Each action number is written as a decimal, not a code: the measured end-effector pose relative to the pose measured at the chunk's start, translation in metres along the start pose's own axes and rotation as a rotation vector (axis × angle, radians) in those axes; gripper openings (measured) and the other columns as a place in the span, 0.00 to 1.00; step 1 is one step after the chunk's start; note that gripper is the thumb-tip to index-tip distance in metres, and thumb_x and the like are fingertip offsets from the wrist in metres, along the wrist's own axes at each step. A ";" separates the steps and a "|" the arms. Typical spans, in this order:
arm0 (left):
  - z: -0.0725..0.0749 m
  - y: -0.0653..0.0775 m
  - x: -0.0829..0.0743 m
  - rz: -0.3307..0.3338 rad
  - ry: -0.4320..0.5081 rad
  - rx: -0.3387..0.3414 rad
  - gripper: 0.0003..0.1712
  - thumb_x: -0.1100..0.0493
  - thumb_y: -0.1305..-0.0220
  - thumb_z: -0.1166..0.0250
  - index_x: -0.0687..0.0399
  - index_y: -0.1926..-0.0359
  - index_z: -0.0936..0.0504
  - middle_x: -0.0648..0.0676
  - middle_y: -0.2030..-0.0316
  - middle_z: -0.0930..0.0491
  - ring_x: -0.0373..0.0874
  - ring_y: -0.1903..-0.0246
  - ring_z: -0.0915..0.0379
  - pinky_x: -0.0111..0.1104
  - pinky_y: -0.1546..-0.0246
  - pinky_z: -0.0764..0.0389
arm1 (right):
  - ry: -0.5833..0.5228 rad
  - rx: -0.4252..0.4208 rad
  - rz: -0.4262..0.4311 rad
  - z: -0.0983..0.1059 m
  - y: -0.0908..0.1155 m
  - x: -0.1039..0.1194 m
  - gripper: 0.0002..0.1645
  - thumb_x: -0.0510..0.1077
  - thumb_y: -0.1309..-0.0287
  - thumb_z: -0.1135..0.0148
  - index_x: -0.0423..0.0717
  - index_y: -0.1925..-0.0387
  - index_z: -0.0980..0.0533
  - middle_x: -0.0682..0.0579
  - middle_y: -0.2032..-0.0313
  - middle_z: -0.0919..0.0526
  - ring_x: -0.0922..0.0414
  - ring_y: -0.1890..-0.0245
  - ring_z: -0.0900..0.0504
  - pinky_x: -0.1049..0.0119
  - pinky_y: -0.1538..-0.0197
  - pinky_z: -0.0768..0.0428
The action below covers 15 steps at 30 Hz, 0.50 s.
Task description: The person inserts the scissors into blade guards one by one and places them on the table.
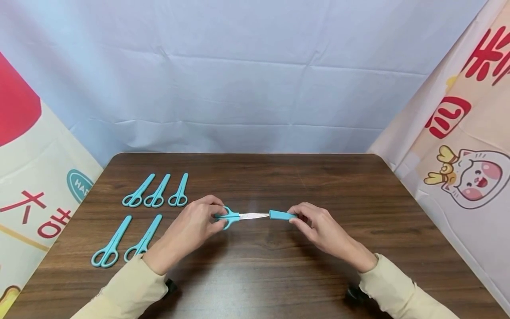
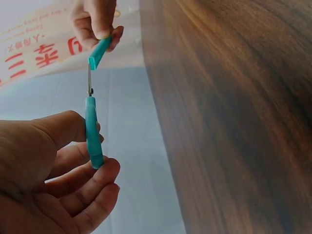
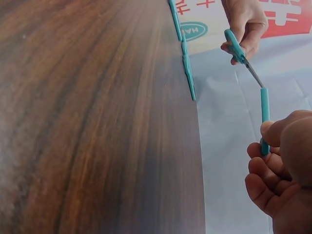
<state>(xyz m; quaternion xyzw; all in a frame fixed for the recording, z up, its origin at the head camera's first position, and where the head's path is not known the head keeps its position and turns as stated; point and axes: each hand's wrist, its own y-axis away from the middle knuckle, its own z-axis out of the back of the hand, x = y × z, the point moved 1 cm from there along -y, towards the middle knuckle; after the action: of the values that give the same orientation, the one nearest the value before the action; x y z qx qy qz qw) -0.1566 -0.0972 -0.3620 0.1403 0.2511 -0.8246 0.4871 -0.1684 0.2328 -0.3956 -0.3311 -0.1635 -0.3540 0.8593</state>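
A pair of scissors (image 1: 233,216) with turquoise handles lies sideways above the table, held by my left hand (image 1: 199,221). In the left wrist view the thumb and fingers pinch the scissors' handles (image 2: 92,131). My right hand (image 1: 324,228) pinches the far end of a turquoise blade cover (image 1: 280,215). The metal blades (image 1: 255,215) show between the handles and the cover, with the blade tips at the cover's mouth. From the right wrist view, the cover (image 3: 264,107) sits between thumb and fingers; whether the tips are inside it, I cannot tell.
Several covered turquoise scissors lie on the table's left side: a back row with the scissors (image 1: 156,191) and a front row with the scissors (image 1: 109,243). My left forearm partly overlaps one front pair (image 1: 145,239). The brown wooden table (image 1: 279,177) ends at a pale cloth backdrop (image 1: 247,88).
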 end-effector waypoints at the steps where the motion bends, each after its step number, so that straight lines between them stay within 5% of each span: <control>1: 0.000 0.000 0.000 -0.001 0.003 -0.001 0.04 0.62 0.38 0.25 0.54 0.62 0.09 0.45 0.57 0.19 0.36 0.65 0.20 0.29 0.68 0.22 | 0.000 0.003 -0.001 0.000 0.000 0.000 0.12 0.33 0.36 0.31 0.49 0.55 0.19 0.61 0.62 0.21 0.65 0.69 0.26 0.73 0.74 0.28; 15: -0.006 0.004 -0.001 -0.028 -0.015 0.001 0.03 0.61 0.38 0.25 0.55 0.63 0.09 0.46 0.58 0.20 0.34 0.70 0.26 0.28 0.70 0.23 | 0.018 0.007 0.047 -0.006 0.003 0.003 0.13 0.31 0.37 0.31 0.46 0.54 0.19 0.59 0.60 0.19 0.66 0.69 0.26 0.73 0.70 0.25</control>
<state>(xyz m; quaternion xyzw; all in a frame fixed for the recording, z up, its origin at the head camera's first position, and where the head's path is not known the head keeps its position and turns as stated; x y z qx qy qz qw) -0.1523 -0.0947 -0.3675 0.1306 0.2489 -0.8326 0.4773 -0.1635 0.2285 -0.3999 -0.3287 -0.1492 -0.3363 0.8698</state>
